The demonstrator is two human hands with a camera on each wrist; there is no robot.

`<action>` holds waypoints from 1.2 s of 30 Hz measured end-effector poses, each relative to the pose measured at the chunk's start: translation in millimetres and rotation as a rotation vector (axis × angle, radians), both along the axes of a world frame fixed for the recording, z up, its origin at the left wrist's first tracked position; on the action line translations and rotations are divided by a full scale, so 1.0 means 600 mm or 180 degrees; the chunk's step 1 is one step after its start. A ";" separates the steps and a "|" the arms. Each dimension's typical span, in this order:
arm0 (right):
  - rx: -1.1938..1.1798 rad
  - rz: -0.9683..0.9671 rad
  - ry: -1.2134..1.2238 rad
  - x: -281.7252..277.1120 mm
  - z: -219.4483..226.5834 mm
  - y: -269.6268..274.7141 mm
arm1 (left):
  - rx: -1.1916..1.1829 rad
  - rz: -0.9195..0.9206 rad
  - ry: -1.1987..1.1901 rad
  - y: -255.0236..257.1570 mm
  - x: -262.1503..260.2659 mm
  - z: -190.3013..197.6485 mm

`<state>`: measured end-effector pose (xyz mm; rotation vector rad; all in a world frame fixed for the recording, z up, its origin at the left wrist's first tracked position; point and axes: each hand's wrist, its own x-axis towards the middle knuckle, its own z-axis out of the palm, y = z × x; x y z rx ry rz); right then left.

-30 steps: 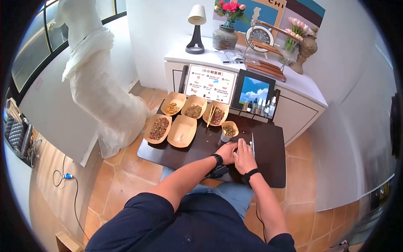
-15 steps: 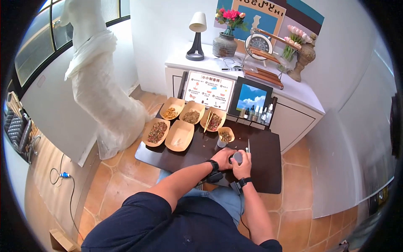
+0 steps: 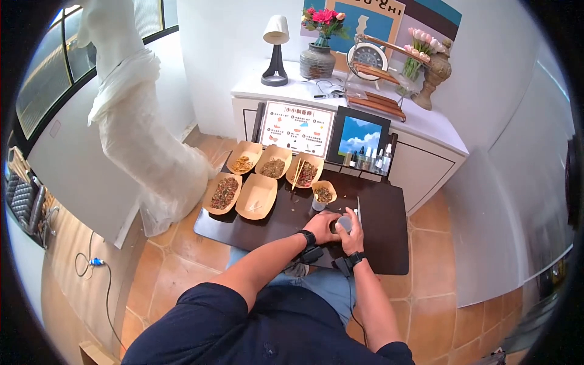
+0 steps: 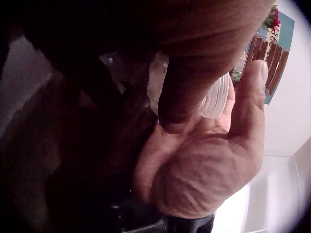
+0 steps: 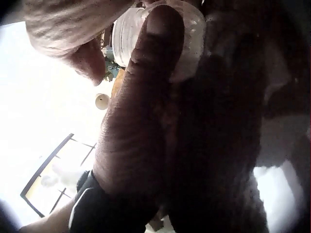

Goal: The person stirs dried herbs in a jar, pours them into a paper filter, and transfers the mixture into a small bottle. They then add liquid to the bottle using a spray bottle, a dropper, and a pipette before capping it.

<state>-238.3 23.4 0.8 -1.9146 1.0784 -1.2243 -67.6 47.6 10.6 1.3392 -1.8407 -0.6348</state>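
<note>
Both hands meet over the front of the dark table (image 3: 267, 230), around a small round jar (image 3: 344, 222) of clear plastic. My left hand (image 3: 322, 227) holds its side, and the left thumb (image 5: 163, 39) lies along the wall in the right wrist view. My right hand (image 3: 353, 241) grips it from the other side. In the left wrist view a ridged clear ring of the jar (image 4: 217, 99) shows between the two hands. Fingers cover most of the jar, and its contents are hidden. Behind the hands stands a cup (image 3: 318, 204) topped by a small paper tray (image 3: 330, 187) of dried herbs.
Several paper trays stand at the back left, mostly with dried plant bits; one light tray (image 3: 264, 210) has only small pale pieces. Chopsticks (image 3: 297, 173) lean on another. Small bottles (image 3: 368, 159) line a rack behind. A thin pale tool (image 3: 358, 208) lies beyond the right hand.
A second ago the right hand lay over the left and hid the jar. Since then it has moved to the jar's right side, leaving the round top in sight with the right thumb across it.
</note>
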 end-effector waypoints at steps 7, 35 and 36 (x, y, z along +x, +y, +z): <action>0.0050 -0.0090 -0.0091 0.005 0.001 0.006 | -0.0195 0.0137 -0.0037 -0.004 -0.001 -0.008; -0.0005 -0.0160 -0.0097 0.004 0.012 0.005 | -0.0117 0.0043 0.0008 -0.008 -0.001 -0.019; -0.0134 0.0051 -0.0449 0.005 0.008 0.002 | -0.0111 0.0046 0.0014 -0.006 0.000 -0.017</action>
